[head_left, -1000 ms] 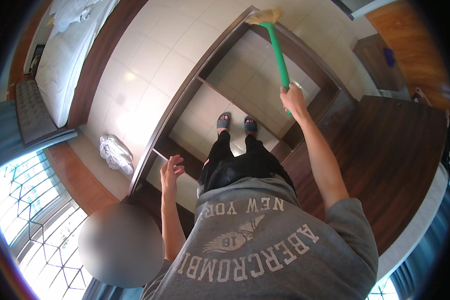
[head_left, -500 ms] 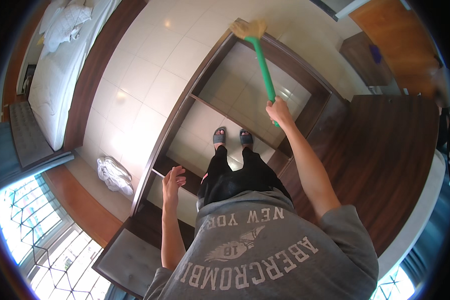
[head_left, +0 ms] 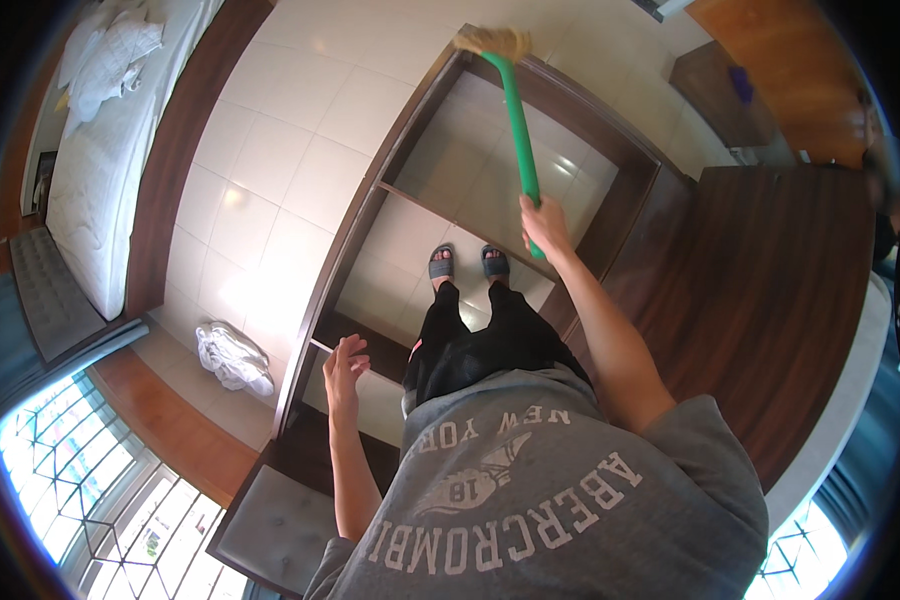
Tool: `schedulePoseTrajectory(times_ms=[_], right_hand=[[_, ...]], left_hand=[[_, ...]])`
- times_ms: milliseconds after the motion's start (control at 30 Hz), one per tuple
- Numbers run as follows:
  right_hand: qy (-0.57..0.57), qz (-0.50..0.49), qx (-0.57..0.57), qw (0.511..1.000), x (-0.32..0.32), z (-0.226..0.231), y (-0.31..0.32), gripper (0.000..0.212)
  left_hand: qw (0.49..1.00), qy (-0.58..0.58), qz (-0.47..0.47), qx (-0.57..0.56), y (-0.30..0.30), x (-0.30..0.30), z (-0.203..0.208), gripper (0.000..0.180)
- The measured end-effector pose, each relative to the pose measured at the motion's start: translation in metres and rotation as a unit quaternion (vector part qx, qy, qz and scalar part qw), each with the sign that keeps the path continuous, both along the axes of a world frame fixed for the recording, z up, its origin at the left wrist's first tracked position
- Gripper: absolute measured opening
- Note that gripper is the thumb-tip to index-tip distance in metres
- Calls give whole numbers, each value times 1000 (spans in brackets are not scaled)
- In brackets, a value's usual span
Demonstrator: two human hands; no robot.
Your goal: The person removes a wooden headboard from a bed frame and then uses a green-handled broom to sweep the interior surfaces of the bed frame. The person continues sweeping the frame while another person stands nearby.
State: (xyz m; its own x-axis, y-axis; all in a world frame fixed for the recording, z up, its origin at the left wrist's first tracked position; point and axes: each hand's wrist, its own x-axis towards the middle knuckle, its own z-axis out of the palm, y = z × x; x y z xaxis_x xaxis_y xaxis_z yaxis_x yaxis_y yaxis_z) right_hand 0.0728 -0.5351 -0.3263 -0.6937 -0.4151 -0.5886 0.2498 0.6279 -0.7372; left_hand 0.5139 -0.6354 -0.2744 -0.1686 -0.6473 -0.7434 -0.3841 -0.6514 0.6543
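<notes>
My right hand [head_left: 544, 226] is closed round the lower end of a green-handled hand broom [head_left: 519, 125]. The broom points away from me, and its straw-coloured bristles, slightly blurred, are at the far corner of a dark wooden bed frame [head_left: 363, 215]. Whether the bristles touch the wood I cannot tell. On the left, my left hand [head_left: 347, 368] hangs above a crossbar of the frame with its fingers loosely apart, holding nothing. My feet, in grey slide sandals [head_left: 442, 263], stand on the tiles inside the frame.
A dark wooden panel [head_left: 760, 310] lies at the right beside a pale mattress edge [head_left: 855, 400]. Crumpled white cloth [head_left: 232, 357] is on the floor at the left. Farther left stands a bed with a white mattress [head_left: 135, 150]. A grey padded headboard [head_left: 280, 530] is at lower left.
The broom head has shifted slightly left and up along the frame's far corner. My right hand has moved a little left with it. My left hand stays about where it was.
</notes>
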Motion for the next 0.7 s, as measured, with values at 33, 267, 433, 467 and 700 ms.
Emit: schedulePoseTrajectory(times_ms=[33,267,433,467,700], right_hand=[[17,-17,14,1000,-4,-13,-12,32],[-89,-1,-12,996,-18,-25,30,27],[-108,-75,-12,991,28,-2,32,24],[-107,-81,-13,991,33,-1,22,24],[-180,-151,-93,967,19,-47,-36,27]], left_hand=[[1000,-2,-5,-5,-5,-4,2,52],[1000,2,-3,-8,-20,0,0,55],[1000,5,-19,17,-25,11,-24,54],[999,13,-36,18,-29,7,-22,55],[992,2,-128,-6,-60,-9,-9,54]])
